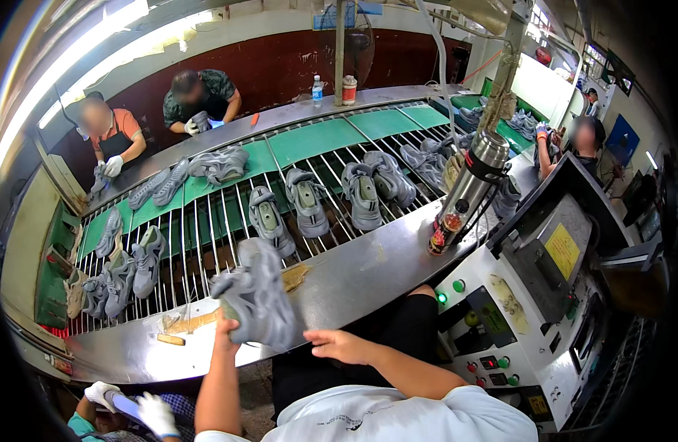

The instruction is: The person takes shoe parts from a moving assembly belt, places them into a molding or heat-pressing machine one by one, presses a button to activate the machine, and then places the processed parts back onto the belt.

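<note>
A grey sneaker [264, 298], slightly blurred, is held up over the near metal ledge of the conveyor. My left hand [226, 331] grips it from the left side, fingers partly hidden behind the shoe. To its right, my right hand [340, 345] is open, fingers stretched toward the sneaker with a small gap between them. Beyond the ledge, more grey sneakers lie on the metal bars, among them one [270, 221] just behind the held shoe and another [306, 202] to its right.
A steel thermos [468, 191] stands on the metal ledge [368, 265] at right. Beside me is a control panel [493, 324] with buttons. A wooden-handled tool [171, 339] lies at left. Co-workers handle shoes across the conveyor; gloved hands [155, 414] of another person show at lower left.
</note>
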A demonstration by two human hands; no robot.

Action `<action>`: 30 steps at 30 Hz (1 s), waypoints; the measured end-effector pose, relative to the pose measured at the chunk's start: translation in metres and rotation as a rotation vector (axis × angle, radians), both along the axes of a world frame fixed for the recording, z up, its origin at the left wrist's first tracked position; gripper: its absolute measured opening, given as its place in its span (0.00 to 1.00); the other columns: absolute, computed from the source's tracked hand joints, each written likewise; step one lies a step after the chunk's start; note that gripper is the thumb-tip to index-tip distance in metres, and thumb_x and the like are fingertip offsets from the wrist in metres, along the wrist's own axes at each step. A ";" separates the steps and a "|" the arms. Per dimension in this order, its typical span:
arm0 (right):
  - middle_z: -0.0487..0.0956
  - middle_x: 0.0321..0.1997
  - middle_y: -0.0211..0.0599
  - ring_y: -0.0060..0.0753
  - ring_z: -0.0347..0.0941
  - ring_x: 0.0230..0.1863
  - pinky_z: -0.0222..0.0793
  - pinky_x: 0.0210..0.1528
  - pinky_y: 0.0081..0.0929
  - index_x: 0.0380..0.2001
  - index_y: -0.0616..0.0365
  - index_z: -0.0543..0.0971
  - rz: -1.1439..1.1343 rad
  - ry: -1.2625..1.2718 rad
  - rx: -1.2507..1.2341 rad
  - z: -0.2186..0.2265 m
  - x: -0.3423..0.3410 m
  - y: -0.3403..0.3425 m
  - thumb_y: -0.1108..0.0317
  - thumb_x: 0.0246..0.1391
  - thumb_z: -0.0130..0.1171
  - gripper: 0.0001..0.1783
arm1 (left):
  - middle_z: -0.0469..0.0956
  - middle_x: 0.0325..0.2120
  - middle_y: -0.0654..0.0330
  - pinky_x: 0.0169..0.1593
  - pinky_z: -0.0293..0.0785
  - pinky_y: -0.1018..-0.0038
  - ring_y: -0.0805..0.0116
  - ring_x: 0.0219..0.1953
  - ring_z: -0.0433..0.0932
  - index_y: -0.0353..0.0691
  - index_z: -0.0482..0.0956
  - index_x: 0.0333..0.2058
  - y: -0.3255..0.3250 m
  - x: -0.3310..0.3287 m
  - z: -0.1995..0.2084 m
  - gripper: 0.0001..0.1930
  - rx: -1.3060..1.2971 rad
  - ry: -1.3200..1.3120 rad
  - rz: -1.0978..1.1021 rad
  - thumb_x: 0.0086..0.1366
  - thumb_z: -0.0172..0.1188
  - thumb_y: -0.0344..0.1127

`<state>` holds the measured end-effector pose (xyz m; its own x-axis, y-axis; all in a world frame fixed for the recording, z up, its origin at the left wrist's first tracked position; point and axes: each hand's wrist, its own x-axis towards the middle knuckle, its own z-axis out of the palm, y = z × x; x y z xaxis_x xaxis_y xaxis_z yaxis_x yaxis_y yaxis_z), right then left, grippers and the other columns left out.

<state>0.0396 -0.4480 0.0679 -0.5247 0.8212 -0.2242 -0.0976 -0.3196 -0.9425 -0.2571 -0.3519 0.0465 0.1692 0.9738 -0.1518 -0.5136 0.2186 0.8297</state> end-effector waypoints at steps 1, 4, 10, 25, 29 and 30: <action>0.71 0.58 0.43 0.32 0.66 0.59 0.59 0.62 0.28 0.60 0.66 0.64 0.026 -0.065 -0.008 0.000 0.001 -0.004 0.63 0.59 0.57 0.30 | 0.70 0.49 0.53 0.56 0.70 0.60 0.55 0.50 0.72 0.40 0.61 0.59 0.018 -0.021 -0.001 0.42 -0.042 0.038 0.043 0.38 0.58 0.31; 0.76 0.52 0.40 0.29 0.72 0.51 0.66 0.55 0.25 0.55 0.64 0.71 -0.054 -0.086 -0.122 -0.025 0.027 -0.018 0.65 0.58 0.58 0.23 | 0.71 0.43 0.56 0.53 0.72 0.62 0.57 0.47 0.73 0.40 0.63 0.56 0.084 -0.075 0.000 0.39 0.021 0.194 0.092 0.36 0.55 0.28; 0.79 0.43 0.32 0.21 0.72 0.42 0.67 0.44 0.22 0.48 0.60 0.76 -0.315 -0.260 -0.388 -0.046 0.097 -0.064 0.64 0.56 0.58 0.18 | 0.71 0.43 0.55 0.46 0.71 0.69 0.59 0.43 0.73 0.39 0.59 0.61 0.209 -0.107 -0.021 0.43 -0.053 0.489 0.155 0.39 0.53 0.23; 0.78 0.24 0.30 0.19 0.73 0.25 0.68 0.29 0.19 0.30 0.61 0.79 -0.753 -0.791 0.202 -0.079 0.127 0.065 0.73 0.49 0.60 0.04 | 0.73 0.45 0.49 0.55 0.65 0.68 0.58 0.49 0.72 0.31 0.71 0.47 0.270 -0.046 -0.051 0.21 0.312 1.059 0.588 0.55 0.57 0.33; 0.77 0.22 0.34 0.35 0.75 0.24 0.70 0.28 0.29 0.26 0.55 0.78 -0.687 -0.997 0.384 -0.094 0.120 0.112 0.69 0.44 0.60 0.04 | 0.78 0.31 0.55 0.42 0.71 0.70 0.64 0.36 0.76 0.32 0.76 0.37 0.316 -0.005 0.000 0.11 0.456 1.054 0.546 0.57 0.55 0.33; 0.76 0.21 0.34 0.37 0.73 0.23 0.69 0.27 0.31 0.24 0.54 0.77 -0.653 -1.073 0.455 -0.097 0.114 0.120 0.69 0.42 0.60 0.04 | 0.78 0.29 0.57 0.38 0.72 0.70 0.65 0.32 0.76 0.32 0.76 0.36 0.345 -0.004 -0.004 0.11 0.469 1.076 0.497 0.58 0.55 0.34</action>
<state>0.1540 -0.3278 -0.0295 0.2527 0.9640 0.0833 0.7403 -0.1372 -0.6582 -0.2611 -0.0066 0.0420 -0.2211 0.8939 0.3899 0.5216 -0.2294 0.8218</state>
